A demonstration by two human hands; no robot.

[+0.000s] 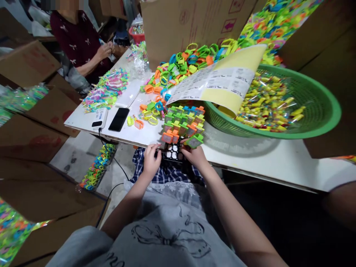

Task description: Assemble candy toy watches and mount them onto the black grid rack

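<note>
A black tray with square holes [172,152] sits at the table's front edge, over my lap. Several rows of toy watches [180,122] in green, orange, yellow and blue stand upright on its far part; the near holes show pale and bare. My left hand [151,160] curls its thumb and fingers at the tray's left edge. On the other side, my right hand [195,155] has its fingers bent in against the tray, partly covered by a tilted green toy watch [194,141]. What those right fingertips pinch is hidden.
Loose toy watches [180,68] lie heaped behind the tray. A yellow-backed label sheet [219,83] leans on a green basket [314,128] of wrapped candies. Left are a phone [119,119], a white power bank [100,118] with a cable, and a co-worker [78,44]. Cardboard boxes [33,129] flank the table.
</note>
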